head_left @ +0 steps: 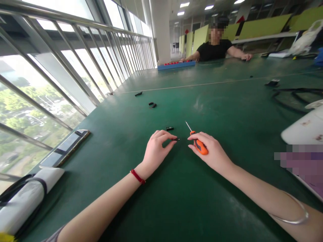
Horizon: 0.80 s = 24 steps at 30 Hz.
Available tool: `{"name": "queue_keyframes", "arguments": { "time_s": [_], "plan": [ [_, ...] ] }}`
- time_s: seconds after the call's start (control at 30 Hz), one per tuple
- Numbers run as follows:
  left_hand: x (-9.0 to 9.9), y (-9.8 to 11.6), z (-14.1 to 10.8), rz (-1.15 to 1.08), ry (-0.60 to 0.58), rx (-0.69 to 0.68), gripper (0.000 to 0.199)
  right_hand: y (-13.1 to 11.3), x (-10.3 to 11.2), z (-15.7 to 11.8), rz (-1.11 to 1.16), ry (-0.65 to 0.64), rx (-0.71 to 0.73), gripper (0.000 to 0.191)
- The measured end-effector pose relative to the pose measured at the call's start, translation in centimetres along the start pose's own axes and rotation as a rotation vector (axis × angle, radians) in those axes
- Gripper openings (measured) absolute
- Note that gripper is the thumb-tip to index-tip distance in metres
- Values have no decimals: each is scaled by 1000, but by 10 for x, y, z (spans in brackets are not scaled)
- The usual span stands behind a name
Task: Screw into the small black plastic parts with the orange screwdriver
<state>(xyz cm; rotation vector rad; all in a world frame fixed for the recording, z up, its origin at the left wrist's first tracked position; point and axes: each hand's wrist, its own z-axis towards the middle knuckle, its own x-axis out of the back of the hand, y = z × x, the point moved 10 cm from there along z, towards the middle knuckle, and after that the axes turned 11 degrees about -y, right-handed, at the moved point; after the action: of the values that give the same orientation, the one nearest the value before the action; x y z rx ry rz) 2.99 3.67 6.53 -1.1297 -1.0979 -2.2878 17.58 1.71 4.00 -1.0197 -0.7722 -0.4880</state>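
Between the thumb and forefinger of my left hand (pixel 157 146) is a small dark piece (pixel 177 139), too small for me to name. Just beyond those fingertips a small black rectangular part (pixel 170 128) lies on the green table (pixel 156 208). My right hand (pixel 210 148) is closed around a screwdriver (pixel 201 147) with an orange and black handle. Its thin metal shaft points up and to the left, away from me, and its tip touches nothing I can make out. A short gap separates the two hands.
Several small black parts (pixel 152 105) lie farther up the table. At left are a phone (pixel 66 148) and a white power strip (pixel 27 198) with black cable. A white cup-like object (pixel 304 124) stands at right. Across the table sits a person (pixel 214 50) by a blue tray (pixel 176 66).
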Motion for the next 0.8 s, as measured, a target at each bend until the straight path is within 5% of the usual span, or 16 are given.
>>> {"name": "queue_keyframes", "arguments": {
  "time_s": [0.3,0.8],
  "plan": [
    [-9,23,-12,-6,-25,-108,10,-26,-1,-4,-96,-4,148,16],
    [-9,23,-12,51,-27,-100,11,-21,-5,-3,-24,-56,119,11]
  ]
}}
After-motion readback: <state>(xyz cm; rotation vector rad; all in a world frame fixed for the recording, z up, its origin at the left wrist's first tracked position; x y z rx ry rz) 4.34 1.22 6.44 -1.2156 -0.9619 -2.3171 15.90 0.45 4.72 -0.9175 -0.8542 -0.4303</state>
